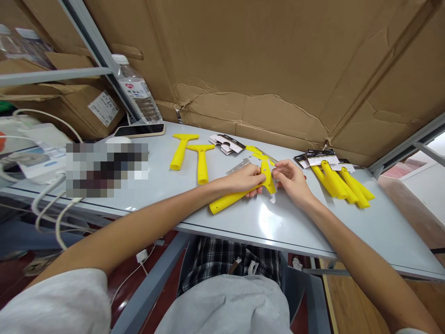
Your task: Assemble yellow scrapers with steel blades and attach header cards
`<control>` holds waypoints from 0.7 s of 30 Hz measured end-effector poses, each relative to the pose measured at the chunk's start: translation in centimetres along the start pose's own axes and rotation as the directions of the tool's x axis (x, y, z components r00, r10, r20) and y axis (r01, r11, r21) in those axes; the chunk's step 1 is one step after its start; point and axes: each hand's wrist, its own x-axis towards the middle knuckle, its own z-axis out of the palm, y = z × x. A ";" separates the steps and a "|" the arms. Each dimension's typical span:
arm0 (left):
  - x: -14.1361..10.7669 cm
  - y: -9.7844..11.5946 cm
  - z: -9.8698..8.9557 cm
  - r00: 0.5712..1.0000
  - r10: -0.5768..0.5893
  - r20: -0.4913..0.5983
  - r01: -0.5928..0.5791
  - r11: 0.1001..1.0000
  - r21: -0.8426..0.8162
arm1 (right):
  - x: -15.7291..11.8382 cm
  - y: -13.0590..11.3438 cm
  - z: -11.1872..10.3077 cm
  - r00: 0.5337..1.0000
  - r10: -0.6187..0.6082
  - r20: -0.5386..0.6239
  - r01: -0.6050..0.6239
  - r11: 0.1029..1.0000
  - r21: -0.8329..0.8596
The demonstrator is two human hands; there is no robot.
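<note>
My left hand (246, 179) is closed round a yellow scraper (227, 201), whose handle points left toward the table's front edge. At the right side of the scraper's head, my right hand (291, 178) has its fingers bent and pressed together; what they pinch, if anything, is too small to name. Just behind the hands lie small yellow parts (255, 151) and thin metal blades (238, 166). Two yellow handles (180, 152) (202, 163) rest to the left. Black and white cards (227, 144) are beside them. Several yellow scrapers with cards (333, 182) lie on the right.
A phone (139, 130) and a water bottle (137, 90) are at the back left of the table (299, 234). White cables (38, 204) hang over the left edge. Cardboard (260, 60) stands behind, and metal shelf posts (91, 35) flank the table.
</note>
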 end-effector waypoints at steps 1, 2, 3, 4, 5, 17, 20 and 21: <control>0.1 0.0 -0.2 1.000 0.007 -0.006 -0.007 1.000 -0.029 | 0.0 -0.1 0.0 0.999 0.036 0.012 -0.036 0.999 0.014; 0.2 -0.1 -0.3 1.000 0.017 -0.011 -0.018 0.998 -0.056 | 0.0 -0.1 0.0 0.997 0.067 0.031 -0.067 0.997 0.023; 0.2 -0.1 -0.4 0.999 0.028 -0.017 -0.029 0.997 -0.076 | 0.0 -0.2 0.0 0.995 0.087 0.053 -0.089 0.996 0.030; 0.2 -0.1 -0.5 0.999 0.034 -0.023 -0.036 0.996 -0.082 | 0.0 -0.2 0.0 0.993 0.098 0.070 -0.100 0.994 0.034; 0.2 -0.1 -0.5 0.999 0.034 -0.026 -0.036 0.997 -0.074 | 0.0 -0.2 0.0 0.992 0.102 0.080 -0.105 0.994 0.037; -0.4 0.0 0.9 0.997 0.070 0.026 -0.073 0.988 0.138 | -0.4 -0.4 0.5 0.995 0.068 0.072 -0.067 0.998 -0.009; -0.4 -0.1 0.9 0.996 0.079 0.038 -0.083 0.987 0.137 | -0.4 -0.4 0.5 0.993 0.072 0.090 -0.074 0.997 0.014; -0.3 -0.1 0.9 0.996 0.081 0.040 -0.086 0.987 0.134 | -0.4 -0.4 0.5 0.993 0.081 0.086 -0.083 0.996 0.019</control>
